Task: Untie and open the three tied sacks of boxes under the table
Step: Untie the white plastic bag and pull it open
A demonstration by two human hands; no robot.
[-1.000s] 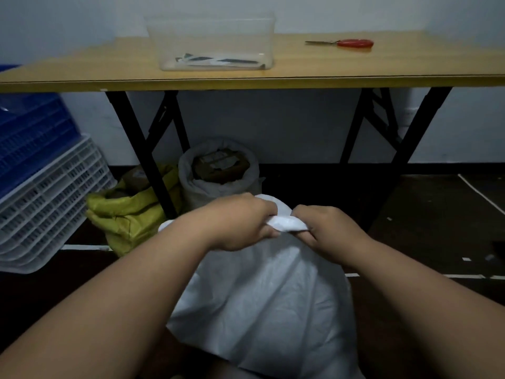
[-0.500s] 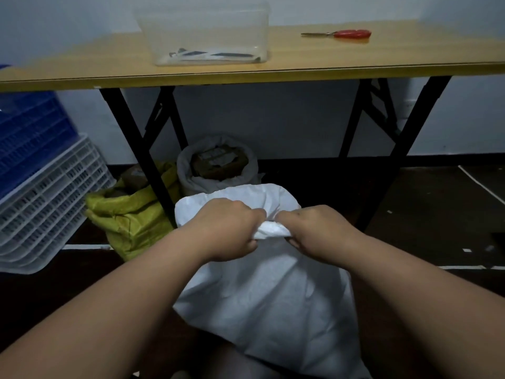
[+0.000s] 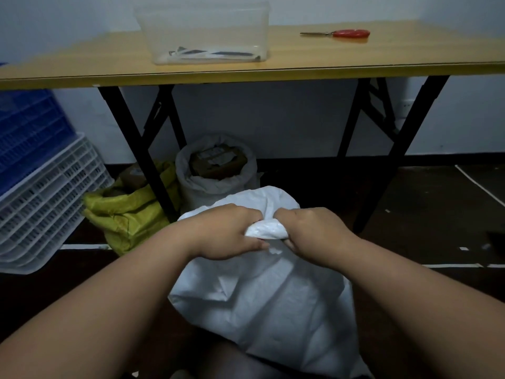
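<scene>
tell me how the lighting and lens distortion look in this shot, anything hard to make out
Head view: dim and bluish, the floor under the table nearly black; wide-angle lens bows the table edge; the white sack is brightest where the left hand and right hand grip its neck; boxes in the grey sack are murky, the yellow sack soft; scissors stay legible.

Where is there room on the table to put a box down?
The table is bare between the clear tub and the red scissors, and along its front edge. Left of the tub is bare too. Beneath, the yellow sack and grey sack crowd the left legs.
</scene>
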